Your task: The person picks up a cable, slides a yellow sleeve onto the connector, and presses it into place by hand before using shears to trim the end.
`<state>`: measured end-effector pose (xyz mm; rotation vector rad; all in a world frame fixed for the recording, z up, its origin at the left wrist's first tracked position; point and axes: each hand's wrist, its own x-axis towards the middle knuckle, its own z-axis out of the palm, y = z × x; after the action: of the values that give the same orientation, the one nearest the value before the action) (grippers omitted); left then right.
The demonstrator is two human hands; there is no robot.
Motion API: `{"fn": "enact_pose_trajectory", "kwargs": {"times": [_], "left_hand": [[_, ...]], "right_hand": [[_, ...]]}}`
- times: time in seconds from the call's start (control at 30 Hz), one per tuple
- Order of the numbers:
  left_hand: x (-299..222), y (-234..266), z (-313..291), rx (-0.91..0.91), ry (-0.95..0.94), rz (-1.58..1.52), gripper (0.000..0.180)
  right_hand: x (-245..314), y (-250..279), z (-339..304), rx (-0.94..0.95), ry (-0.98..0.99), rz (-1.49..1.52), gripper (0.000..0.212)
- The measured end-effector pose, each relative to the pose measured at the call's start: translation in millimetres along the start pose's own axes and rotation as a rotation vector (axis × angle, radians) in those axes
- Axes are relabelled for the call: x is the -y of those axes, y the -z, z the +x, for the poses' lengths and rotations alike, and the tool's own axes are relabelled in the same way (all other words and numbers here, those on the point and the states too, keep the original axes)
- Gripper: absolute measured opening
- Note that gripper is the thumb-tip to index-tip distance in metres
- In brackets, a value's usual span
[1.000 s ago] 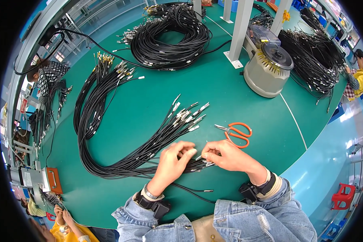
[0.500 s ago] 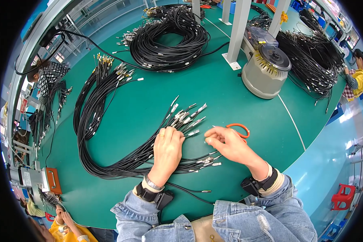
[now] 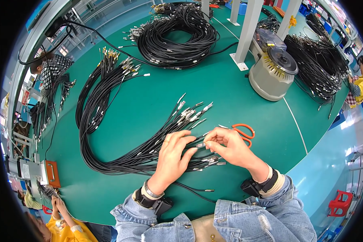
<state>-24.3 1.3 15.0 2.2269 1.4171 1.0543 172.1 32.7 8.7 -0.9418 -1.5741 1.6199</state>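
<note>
A cable-assembly workshop — green worktable [image 3: 149, 97] heaped with black cable bundles [image 3: 177, 38], other workers [image 3: 361, 84] alongside.

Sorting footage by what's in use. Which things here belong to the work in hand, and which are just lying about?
In use:
left hand
right hand
metal-tipped cable end pinched between them
fanned bundle of black cables

Lying about:
orange scissors
grey round machine
big cable coil
single loose cable
</note>
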Motion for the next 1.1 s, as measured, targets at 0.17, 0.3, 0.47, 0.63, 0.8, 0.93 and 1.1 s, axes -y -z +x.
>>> {"fn": "enact_pose_trajectory", "kwargs": {"times": [0.17, 0.3, 0.47, 0.63, 0.8, 0.93, 1.1], "left_hand": [[9.6, -7.2, -0.8, -0.004, -0.152, 0.075, 0.031], [25.1, -7.4, -0.3, 0.042, -0.166, 0.148, 0.034], [30.8, 0.0, 2.4, 0.059, 0.027, 0.03, 0.028], [41.0, -3.0, -0.8, 0.136, 0.061, 0.056, 0.023], [46.9, -6.1, 0.6, 0.004, 0.047, 0.039, 0.016], [39.1, 0.7, 7.9, -0.135, 0.06, 0.018, 0.011], [26.8, 5.8, 7.0, -0.246, 0.012, 0.0, 0.01]], "right_hand": [[-0.2, -1.2, 1.2, -0.003, 0.054, -0.034, 0.007], [-5.4, 0.5, 3.4, -0.029, 0.06, -0.065, 0.008], [-14.2, 6.8, 8.7, -0.025, -0.053, -0.101, 0.007], [-24.9, 6.6, 12.2, -0.044, -0.099, -0.248, 0.008], [-26.0, 2.5, 17.7, -0.1, -0.07, -0.347, 0.01], [-31.1, 7.0, 30.1, -0.133, -0.045, -0.384, 0.011], [-11.4, 10.2, 28.7, -0.255, 0.134, -0.618, 0.014]]}}
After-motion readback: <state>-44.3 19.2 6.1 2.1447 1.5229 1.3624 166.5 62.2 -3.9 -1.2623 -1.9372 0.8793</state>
